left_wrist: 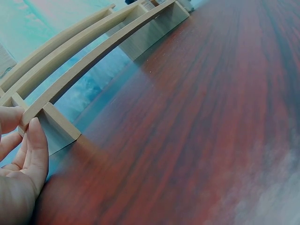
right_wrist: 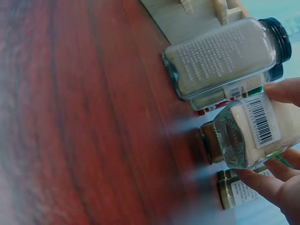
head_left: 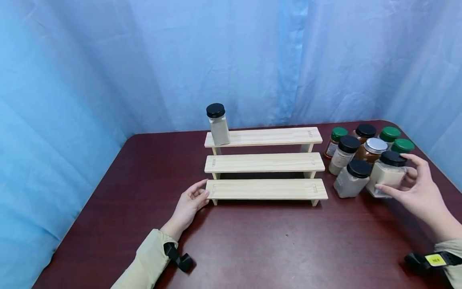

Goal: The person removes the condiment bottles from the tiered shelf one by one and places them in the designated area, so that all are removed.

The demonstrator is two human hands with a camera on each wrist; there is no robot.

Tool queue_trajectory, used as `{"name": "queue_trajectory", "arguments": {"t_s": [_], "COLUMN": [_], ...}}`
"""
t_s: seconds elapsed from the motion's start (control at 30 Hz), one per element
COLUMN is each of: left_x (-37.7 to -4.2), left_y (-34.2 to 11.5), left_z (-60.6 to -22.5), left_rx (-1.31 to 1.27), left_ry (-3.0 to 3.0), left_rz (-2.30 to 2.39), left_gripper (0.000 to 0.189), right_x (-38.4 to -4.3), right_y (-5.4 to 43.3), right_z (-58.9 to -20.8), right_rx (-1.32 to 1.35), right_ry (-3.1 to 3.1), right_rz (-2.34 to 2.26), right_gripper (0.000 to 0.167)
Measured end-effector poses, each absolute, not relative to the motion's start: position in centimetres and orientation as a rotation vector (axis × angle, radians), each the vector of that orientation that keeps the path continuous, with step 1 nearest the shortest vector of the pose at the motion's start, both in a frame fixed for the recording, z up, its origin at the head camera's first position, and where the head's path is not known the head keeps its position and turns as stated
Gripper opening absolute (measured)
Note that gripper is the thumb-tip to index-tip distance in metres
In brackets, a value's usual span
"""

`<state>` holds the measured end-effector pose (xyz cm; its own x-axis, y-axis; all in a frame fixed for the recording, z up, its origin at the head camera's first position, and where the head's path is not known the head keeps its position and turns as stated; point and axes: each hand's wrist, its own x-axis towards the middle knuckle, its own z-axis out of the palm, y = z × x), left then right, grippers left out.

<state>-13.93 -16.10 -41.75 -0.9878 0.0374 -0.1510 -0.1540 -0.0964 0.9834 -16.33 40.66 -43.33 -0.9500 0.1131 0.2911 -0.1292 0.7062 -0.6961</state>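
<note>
My right hand [head_left: 420,188] grips a square glass spice jar [head_left: 387,176] with a black lid and cream-coloured powder, at the front of a group of jars. In the right wrist view a barcode label shows on this jar [right_wrist: 258,124], between thumb and fingers. Just left of it stands another black-lidded jar [head_left: 351,180] of greyish powder. My left hand [head_left: 191,204] pinches the left end of the lowest step of a three-step wooden rack [head_left: 267,189]. On the top step's left end a black-lidded jar [head_left: 219,128] of pale powder stands upright.
Behind the gripped jar, several jars crowd together: green-lidded ones [head_left: 390,134], a silver-lidded brown one [head_left: 371,149] and a black-lidded one [head_left: 341,156]. The dark red table [head_left: 252,241] ends at blue curtains [head_left: 231,60] at the back and sides.
</note>
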Motion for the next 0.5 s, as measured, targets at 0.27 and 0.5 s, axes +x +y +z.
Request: {"name": "queue_trajectory", "arguments": {"t_s": [0.27,0.5], "left_x": [-14.0,-14.0], "left_y": [-16.0,-16.0], "left_z": [-41.9,-41.9], "left_rx": [-0.154,-0.154], "left_ry": [2.019,2.023], "left_rz": [2.232,2.228], "left_gripper": [0.047,0.047], "right_x": [-16.3,-15.2], "right_y": [39.7,37.5], "right_z": [-43.1,-40.9], "right_rx": [0.058,0.078], "right_ry": [-2.650,-2.651], "right_rz": [1.075,1.135], "right_gripper": [0.103,0.101]}}
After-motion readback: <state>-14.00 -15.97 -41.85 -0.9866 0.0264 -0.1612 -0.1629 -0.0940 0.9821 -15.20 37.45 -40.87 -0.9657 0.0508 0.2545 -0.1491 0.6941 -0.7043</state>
